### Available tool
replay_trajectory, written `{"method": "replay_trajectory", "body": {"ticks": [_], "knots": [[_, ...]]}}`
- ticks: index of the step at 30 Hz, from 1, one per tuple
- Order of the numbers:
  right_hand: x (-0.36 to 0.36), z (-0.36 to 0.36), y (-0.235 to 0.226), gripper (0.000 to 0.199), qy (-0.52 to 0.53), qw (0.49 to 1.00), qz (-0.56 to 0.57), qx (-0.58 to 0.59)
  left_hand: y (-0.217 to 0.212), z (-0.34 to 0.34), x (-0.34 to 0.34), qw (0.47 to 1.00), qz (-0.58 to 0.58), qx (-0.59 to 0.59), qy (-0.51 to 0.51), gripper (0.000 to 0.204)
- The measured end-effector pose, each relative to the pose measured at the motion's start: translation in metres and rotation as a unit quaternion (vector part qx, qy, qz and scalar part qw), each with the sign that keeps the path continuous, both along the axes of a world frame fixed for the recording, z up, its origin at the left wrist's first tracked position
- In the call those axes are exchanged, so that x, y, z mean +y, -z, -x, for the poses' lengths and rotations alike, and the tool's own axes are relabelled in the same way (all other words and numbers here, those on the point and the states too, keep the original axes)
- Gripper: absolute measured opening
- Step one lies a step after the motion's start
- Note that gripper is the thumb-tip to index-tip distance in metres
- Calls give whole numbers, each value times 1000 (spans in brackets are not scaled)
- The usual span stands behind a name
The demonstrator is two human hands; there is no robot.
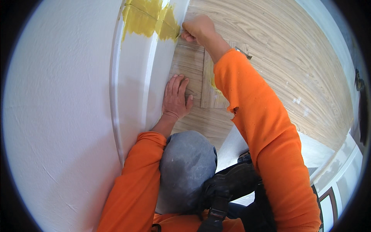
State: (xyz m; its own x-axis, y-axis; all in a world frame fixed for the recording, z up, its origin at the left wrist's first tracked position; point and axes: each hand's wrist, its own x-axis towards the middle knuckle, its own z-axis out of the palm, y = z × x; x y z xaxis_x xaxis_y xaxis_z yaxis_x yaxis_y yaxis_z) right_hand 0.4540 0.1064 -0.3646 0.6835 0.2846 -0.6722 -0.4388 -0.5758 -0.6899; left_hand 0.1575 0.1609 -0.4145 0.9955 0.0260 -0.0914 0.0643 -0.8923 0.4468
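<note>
My left hand [177, 96] lies flat on the wood-patterned floor beside the white skirting board [156, 73], fingers stretched out and holding nothing. Farther ahead, my right hand [199, 29] is closed low against the skirting's edge. What it grips is mostly hidden; only a thin dark bit shows by the fingertips. Next to that hand, a yellow filler patch [148, 17] with ragged edges covers the skirting. Under my right forearm sits a loose wood-patterned board [208, 98] with yellow smears on it. A metal-edged tool [244, 53] pokes out past the sleeve, largely covered.
A white textured wall [65, 96] rises close on my left. My grey-clad knee [188, 166] is near the skirting, with black straps [228, 185] beside it. White specks [297, 100] dot the floor to the right. White panels [340, 178] stand at the lower right.
</note>
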Motion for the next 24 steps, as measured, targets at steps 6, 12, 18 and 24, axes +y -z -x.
{"method": "replay_trajectory", "body": {"ticks": [6, 12, 18, 24], "knots": [[-14, -3, 3, 22, 80, 994, -45, -65, 2, 0, 2, 1000, 9, -4, -5, 70], [-5, 10, 17, 24, 67, 996, -36, -52, -3, -2, 0, 1000, 13, -9, 5, 70], [-41, 23, 5, 18, 176, 950, -127, -225, 2, 1, 0, 1000, 15, -2, 0, 70], [-22, 69, 17, 16, 170, 950, -45, -259, -2, 0, 0, 1000, 3, 3, -1, 70]]}}
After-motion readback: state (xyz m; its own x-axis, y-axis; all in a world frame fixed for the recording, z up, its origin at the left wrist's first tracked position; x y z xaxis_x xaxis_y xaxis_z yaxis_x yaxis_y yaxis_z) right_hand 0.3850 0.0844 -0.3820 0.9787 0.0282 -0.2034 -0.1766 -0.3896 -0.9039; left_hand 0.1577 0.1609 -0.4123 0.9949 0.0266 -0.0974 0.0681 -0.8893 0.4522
